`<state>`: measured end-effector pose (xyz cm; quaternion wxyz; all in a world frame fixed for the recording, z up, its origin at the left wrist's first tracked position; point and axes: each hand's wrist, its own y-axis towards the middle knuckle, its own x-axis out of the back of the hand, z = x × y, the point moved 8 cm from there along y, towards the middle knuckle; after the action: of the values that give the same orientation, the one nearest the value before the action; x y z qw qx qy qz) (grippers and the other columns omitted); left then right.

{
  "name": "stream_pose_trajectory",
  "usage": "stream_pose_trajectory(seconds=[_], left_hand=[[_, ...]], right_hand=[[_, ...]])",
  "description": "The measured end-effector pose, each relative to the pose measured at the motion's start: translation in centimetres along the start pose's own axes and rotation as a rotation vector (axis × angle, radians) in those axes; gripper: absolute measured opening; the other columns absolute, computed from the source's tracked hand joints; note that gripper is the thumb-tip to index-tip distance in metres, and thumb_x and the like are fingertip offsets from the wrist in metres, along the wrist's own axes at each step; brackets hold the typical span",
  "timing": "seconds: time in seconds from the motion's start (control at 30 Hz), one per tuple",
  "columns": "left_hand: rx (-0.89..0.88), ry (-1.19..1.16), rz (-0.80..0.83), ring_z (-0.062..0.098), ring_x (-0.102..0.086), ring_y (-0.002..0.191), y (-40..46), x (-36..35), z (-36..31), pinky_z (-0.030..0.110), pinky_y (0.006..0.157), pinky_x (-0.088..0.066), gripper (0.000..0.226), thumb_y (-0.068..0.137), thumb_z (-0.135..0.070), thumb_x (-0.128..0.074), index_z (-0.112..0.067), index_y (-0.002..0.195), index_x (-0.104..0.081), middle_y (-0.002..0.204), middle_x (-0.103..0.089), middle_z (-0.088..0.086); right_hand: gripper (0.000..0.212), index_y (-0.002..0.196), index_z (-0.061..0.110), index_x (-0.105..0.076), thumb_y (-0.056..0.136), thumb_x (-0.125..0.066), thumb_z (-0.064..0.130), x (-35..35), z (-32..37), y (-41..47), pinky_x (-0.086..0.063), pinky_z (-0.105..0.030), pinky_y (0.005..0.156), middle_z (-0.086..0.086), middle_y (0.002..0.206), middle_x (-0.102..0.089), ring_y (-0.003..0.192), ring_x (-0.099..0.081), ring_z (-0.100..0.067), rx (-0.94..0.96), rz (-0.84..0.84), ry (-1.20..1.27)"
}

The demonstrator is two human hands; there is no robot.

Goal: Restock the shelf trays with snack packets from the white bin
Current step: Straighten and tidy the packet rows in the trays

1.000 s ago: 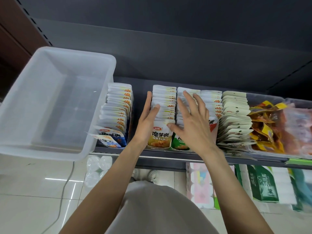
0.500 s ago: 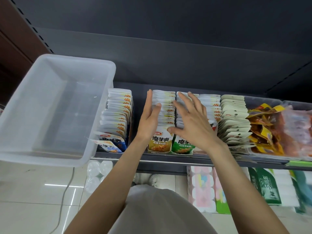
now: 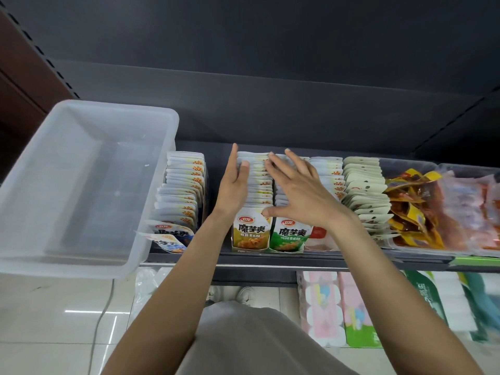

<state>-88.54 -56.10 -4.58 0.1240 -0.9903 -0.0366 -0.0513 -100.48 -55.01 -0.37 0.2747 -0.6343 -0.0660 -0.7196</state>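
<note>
Five packet rows (image 3: 255, 185), dark shelf (image 3: 270, 257) (tiled floor (image 3: 54, 320))

We find both bare forearms reaching forward and up. Our left hand (image 3: 233, 185) stands edge-on, fingers straight and together, thumb laid forward. Our right hand (image 3: 299, 192) lies palm-down, fingers straight and spread, thumb stretched leftward.

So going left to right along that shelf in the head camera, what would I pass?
White bin → blue packets → yellow packets held by the left hand → green packets under the right hand → red packets → pale packets → tray of orange packets.
</note>
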Motion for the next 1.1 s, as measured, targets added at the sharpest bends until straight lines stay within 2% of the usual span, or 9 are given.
stream_pose_trajectory(seconds=[0.13, 0.2, 0.3, 0.4, 0.5, 0.6, 0.77, 0.93, 1.1], left_hand=[[0.027, 0.025, 0.007, -0.003, -0.051, 0.1, -0.3, -0.1, -0.3, 0.004, 0.076, -0.045, 0.052, 0.102, -0.029, -0.034, -0.027, 0.15, -0.013, 0.125, -0.045, -0.01], [0.06, 0.011, -0.015, -0.004, -0.045, 0.109, -1.0, 0.2, -0.7, -0.005, 0.072, -0.037, 0.052, 0.102, -0.032, -0.033, -0.027, 0.15, -0.014, 0.131, -0.04, -0.014], [0.029, -0.049, -0.037, 0.001, -0.033, 0.132, -2.6, 1.1, -2.7, 0.012, 0.103, -0.031, 0.051, 0.1, -0.037, -0.036, -0.03, 0.149, -0.02, 0.149, -0.031, -0.013], [-0.09, -0.035, -0.034, -0.024, -0.042, 0.107, -5.5, 3.1, -6.4, -0.003, 0.084, -0.034, 0.042, 0.098, -0.03, -0.044, -0.032, 0.14, -0.038, 0.126, -0.045, -0.029], [-0.268, 0.083, -0.084, -0.007, -0.057, 0.106, -8.0, 7.1, -9.5, 0.011, 0.092, -0.042, 0.026, 0.096, -0.02, -0.052, -0.026, 0.12, -0.059, 0.109, -0.065, -0.019], [-0.39, 0.334, -0.141, -0.001, -0.062, 0.093, -8.4, 11.8, -10.5, 0.013, 0.081, -0.044, 0.019, 0.092, -0.027, -0.051, -0.027, 0.106, -0.064, 0.088, -0.07, -0.017], [-0.581, 0.823, -0.135, 0.002, -0.055, 0.091, -5.2, 18.2, -9.7, 0.002, 0.076, -0.036, 0.017, 0.09, -0.02, -0.061, -0.024, 0.106, -0.066, 0.095, -0.069, -0.006], [-0.687, 1.036, 0.045, 0.019, -0.059, 0.087, -1.0, 19.6, -6.3, 0.031, 0.076, -0.05, 0.022, 0.082, -0.022, -0.072, -0.02, 0.103, -0.069, 0.095, -0.069, -0.002], [-0.835, 1.063, 0.168, 0.02, -0.058, 0.086, 0.3, 17.6, -4.8, 0.026, 0.077, -0.043, 0.024, 0.079, -0.03, -0.074, -0.021, 0.102, -0.07, 0.095, -0.069, -0.002]], right_hand=[[0.099, 0.152, 0.02, 0.001, 0.082, -0.057, 0.061, -0.1, -0.1, -0.1, 0.006, -0.038, 0.115, 0.007, 0.159, 0.013, 0.143, 0.021, -0.019, -0.014, -0.008, 0.041], [0.099, 0.152, 0.02, 0.0, 0.082, -0.058, 0.06, -0.2, -0.1, -0.3, 0.005, -0.039, 0.116, 0.007, 0.159, 0.012, 0.143, 0.021, -0.018, -0.015, -0.01, 0.063], [0.097, 0.152, 0.021, -0.004, 0.082, -0.058, 0.06, 0.3, 0.2, -0.8, 0.005, -0.038, 0.116, 0.007, 0.159, 0.01, 0.143, 0.02, -0.015, 0.01, -0.026, 0.134], [0.078, 0.149, 0.024, -0.021, 0.086, -0.057, 0.051, 2.8, -0.1, -2.0, -0.004, -0.035, 0.116, 0.007, 0.158, -0.011, 0.145, 0.005, -0.01, 0.053, -0.201, 0.313], [0.05, 0.138, 0.026, -0.044, 0.091, -0.056, 0.037, 5.7, -0.5, -2.9, -0.025, -0.02, 0.107, 0.009, 0.141, -0.045, 0.131, -0.035, -0.005, 0.045, -0.404, 0.446], [0.03, 0.122, 0.023, -0.061, 0.092, -0.058, 0.026, 7.4, 1.4, -2.2, -0.043, -0.011, 0.089, 0.009, 0.109, -0.067, 0.1, -0.057, 0.002, 0.084, -0.492, 0.514], [0.026, 0.117, 0.022, -0.064, 0.091, -0.06, 0.023, 6.9, 8.6, 1.9, -0.052, -0.032, 0.084, 0.008, 0.106, -0.068, 0.097, -0.061, -0.005, 0.201, -0.429, 0.446], [0.045, 0.138, 0.026, -0.044, 0.093, -0.055, 0.025, 4.7, 12.8, 7.1, -0.04, -0.03, 0.092, 0.005, 0.134, -0.048, 0.122, -0.041, -0.016, 0.14, -0.343, 0.138], [0.035, 0.128, 0.023, -0.053, 0.094, -0.052, 0.018, 4.1, 12.6, 9.6, -0.046, -0.034, 0.084, -0.001, 0.122, -0.055, 0.113, -0.049, -0.02, -0.032, -0.391, -0.003]])
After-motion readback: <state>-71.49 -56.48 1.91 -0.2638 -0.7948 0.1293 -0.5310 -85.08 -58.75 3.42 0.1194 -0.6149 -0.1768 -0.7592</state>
